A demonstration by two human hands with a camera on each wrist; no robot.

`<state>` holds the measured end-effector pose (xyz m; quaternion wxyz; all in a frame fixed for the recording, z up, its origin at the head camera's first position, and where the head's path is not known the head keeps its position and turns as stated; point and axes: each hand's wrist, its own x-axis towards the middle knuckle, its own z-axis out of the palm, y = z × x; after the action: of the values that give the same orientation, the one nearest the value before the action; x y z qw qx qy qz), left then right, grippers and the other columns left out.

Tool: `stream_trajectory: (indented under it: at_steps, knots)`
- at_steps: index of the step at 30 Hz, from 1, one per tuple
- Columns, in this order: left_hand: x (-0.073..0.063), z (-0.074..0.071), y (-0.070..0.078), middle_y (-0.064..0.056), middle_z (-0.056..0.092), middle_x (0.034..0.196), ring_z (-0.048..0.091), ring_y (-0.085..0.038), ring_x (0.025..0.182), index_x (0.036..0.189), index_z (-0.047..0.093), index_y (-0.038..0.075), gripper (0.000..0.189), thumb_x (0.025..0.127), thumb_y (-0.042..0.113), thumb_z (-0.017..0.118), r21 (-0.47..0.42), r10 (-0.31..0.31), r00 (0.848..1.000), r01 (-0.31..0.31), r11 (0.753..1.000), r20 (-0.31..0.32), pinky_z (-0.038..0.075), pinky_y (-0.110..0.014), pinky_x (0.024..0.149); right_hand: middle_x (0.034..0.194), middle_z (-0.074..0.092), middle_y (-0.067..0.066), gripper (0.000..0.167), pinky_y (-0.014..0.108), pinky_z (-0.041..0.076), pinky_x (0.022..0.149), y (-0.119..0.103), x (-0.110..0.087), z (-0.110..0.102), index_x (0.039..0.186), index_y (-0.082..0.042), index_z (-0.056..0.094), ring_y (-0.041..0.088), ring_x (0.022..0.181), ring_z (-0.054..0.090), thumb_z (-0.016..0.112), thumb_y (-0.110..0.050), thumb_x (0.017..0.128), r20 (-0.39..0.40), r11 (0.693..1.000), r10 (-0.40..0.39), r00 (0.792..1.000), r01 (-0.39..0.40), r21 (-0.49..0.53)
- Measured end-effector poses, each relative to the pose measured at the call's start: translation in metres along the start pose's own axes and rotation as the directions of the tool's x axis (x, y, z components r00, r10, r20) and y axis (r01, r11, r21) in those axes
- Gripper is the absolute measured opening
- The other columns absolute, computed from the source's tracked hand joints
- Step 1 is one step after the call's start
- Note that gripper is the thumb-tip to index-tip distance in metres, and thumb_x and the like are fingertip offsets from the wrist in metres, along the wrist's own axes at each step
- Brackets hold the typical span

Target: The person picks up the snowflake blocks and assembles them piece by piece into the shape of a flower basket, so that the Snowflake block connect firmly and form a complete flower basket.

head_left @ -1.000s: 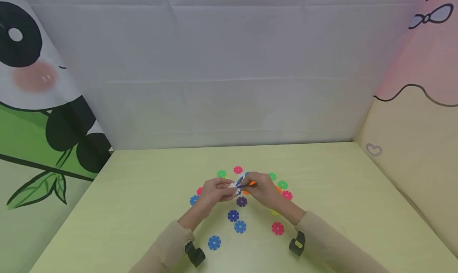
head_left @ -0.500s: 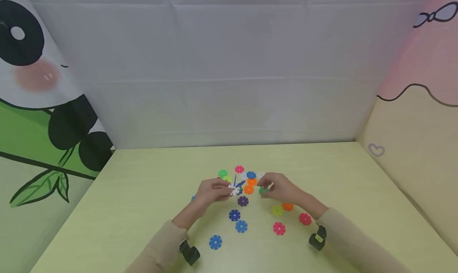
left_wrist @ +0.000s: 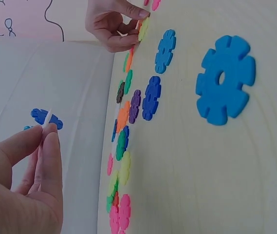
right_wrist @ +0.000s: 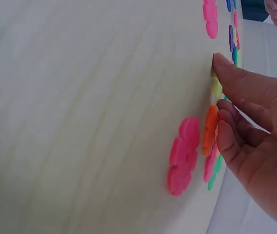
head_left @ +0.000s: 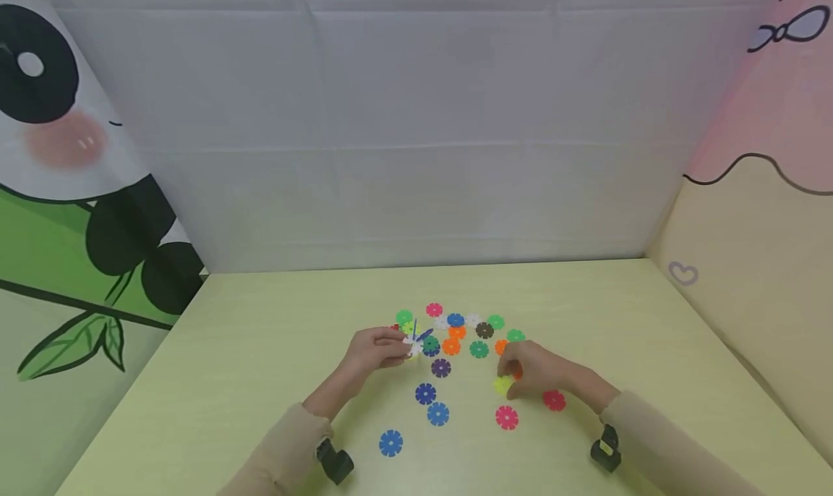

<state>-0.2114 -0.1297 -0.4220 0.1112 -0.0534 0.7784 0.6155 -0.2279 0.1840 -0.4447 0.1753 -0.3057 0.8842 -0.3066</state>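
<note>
My left hand (head_left: 372,351) pinches a white notched plastic disc (head_left: 413,346) between thumb and fingers, above the table. Blue discs (head_left: 424,334) are slotted into the white one and jut from it; in the left wrist view a blue disc (left_wrist: 55,122) shows past the fingertips. Over on the right, my right hand (head_left: 539,369) is down at the tabletop, thumb and fingers curled at opposite edges of a yellow notched disc (head_left: 502,385). Beside that hand lie an orange disc (right_wrist: 210,130), partly covered by fingers in the head view, and a pink disc (head_left: 554,400).
Several loose notched discs lie across the pale table (head_left: 293,301): a purple disc (head_left: 441,368), a dark green disc (head_left: 479,349), a black disc (head_left: 484,330) and a blue disc (head_left: 391,443) near the front. A white backdrop (head_left: 416,192) stands behind.
My right hand has left the joined discs and moved right and towards me, down to the yellow disc. My left hand, still holding the joined discs, has shifted slightly left.
</note>
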Motion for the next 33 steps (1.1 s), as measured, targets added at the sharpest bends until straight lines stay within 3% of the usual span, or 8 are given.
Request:
stream_trajectory:
  at_steps: [4, 9, 14, 17, 21, 25, 29, 33]
  knots:
    - [-0.001, 0.002, 0.0, -0.019, 0.074, 0.104, 0.073, -0.016, 0.083, 0.113, 0.066, -0.007, 0.027, 0.089, 0.006, 0.069, -0.01, 0.001, 1.0, -0.001, 1.0, -0.009, 0.061, -0.033, 0.079, 0.084, 0.06, -0.004, 0.024, 0.02, 0.048, 0.069, -0.003, 0.002, 0.001, 0.09, -0.011, 0.064, 0.01, 0.081, 0.052, 0.082, -0.007, 0.076, 0.007, 1.0, 0.008, 1.0, -0.008, 0.01]
    - [-0.003, 0.005, 0.001, -0.019, 0.074, 0.104, 0.074, -0.018, 0.084, 0.115, 0.065, -0.008, 0.028, 0.09, 0.006, 0.069, -0.031, 0.006, 1.0, -0.006, 1.0, -0.003, 0.061, -0.031, 0.079, 0.079, 0.056, -0.004, 0.021, 0.02, 0.046, 0.066, -0.006, 0.006, 0.001, 0.089, -0.011, 0.06, 0.008, 0.077, 0.049, 0.076, -0.001, 0.08, -0.026, 0.999, -0.043, 0.999, 0.043, -0.005]
    - [-0.006, 0.014, 0.007, -0.021, 0.074, 0.104, 0.075, -0.02, 0.086, 0.115, 0.065, -0.008, 0.028, 0.09, 0.005, 0.068, -0.07, 0.03, 0.999, -0.03, 0.997, 0.009, 0.061, -0.03, 0.078, 0.084, 0.065, 0.0, 0.014, 0.018, 0.05, 0.07, -0.018, 0.014, 0.001, 0.092, -0.008, 0.062, 0.006, 0.078, 0.055, 0.072, -0.001, 0.085, -0.149, 0.995, -0.092, 0.984, 0.095, 0.008]
    - [-0.008, 0.02, 0.012, -0.022, 0.073, 0.106, 0.075, -0.021, 0.088, 0.116, 0.064, -0.008, 0.029, 0.09, 0.005, 0.068, -0.107, 0.037, 0.999, -0.036, 0.994, 0.007, 0.061, -0.029, 0.079, 0.088, 0.07, 0.005, 0.012, 0.018, 0.054, 0.073, -0.033, 0.02, 0.003, 0.094, -0.005, 0.063, 0.009, 0.078, 0.062, 0.071, -0.001, 0.086, -0.306, 0.987, -0.149, 0.94, 0.162, 0.016]
    - [-0.01, 0.027, 0.017, -0.022, 0.073, 0.108, 0.075, -0.021, 0.09, 0.119, 0.064, -0.007, 0.031, 0.092, 0.007, 0.067, -0.143, 0.039, 0.999, -0.04, 0.989, -0.013, 0.06, -0.028, 0.08, 0.085, 0.072, 0.01, 0.013, 0.019, 0.056, 0.067, -0.052, 0.03, 0.009, 0.093, -0.002, 0.064, 0.015, 0.07, 0.065, 0.072, 0.003, 0.084, -0.504, 0.959, -0.252, 0.826, 0.283, -0.015]
    - [-0.009, 0.031, 0.018, -0.023, 0.072, 0.11, 0.075, -0.02, 0.09, 0.12, 0.063, -0.007, 0.032, 0.093, 0.009, 0.067, -0.151, 0.045, 0.999, -0.047, 0.987, -0.015, 0.06, -0.026, 0.079, 0.082, 0.072, 0.009, 0.016, 0.019, 0.056, 0.064, -0.059, 0.039, 0.015, 0.091, -0.001, 0.064, 0.017, 0.067, 0.065, 0.073, 0.008, 0.081, -0.591, 0.93, -0.326, 0.738, 0.362, -0.061]
    - [-0.007, 0.033, 0.017, -0.021, 0.073, 0.108, 0.074, -0.018, 0.088, 0.12, 0.063, -0.007, 0.032, 0.093, 0.01, 0.067, -0.15, 0.038, 0.999, -0.039, 0.988, -0.009, 0.06, -0.024, 0.078, 0.082, 0.072, 0.011, 0.015, 0.021, 0.058, 0.065, -0.061, 0.045, 0.018, 0.09, -0.001, 0.064, 0.019, 0.07, 0.067, 0.072, 0.008, 0.081, -0.606, 0.921, -0.347, 0.715, 0.382, -0.076]
    - [-0.006, 0.034, 0.015, -0.021, 0.073, 0.107, 0.074, -0.015, 0.086, 0.119, 0.063, -0.006, 0.031, 0.093, 0.009, 0.067, -0.152, 0.037, 0.999, -0.039, 0.988, -0.016, 0.06, -0.024, 0.077, 0.083, 0.072, 0.014, 0.013, 0.021, 0.058, 0.065, -0.062, 0.046, 0.019, 0.09, 0.0, 0.064, 0.024, 0.071, 0.068, 0.072, 0.008, 0.082, -0.596, 0.924, -0.337, 0.729, 0.377, -0.062]
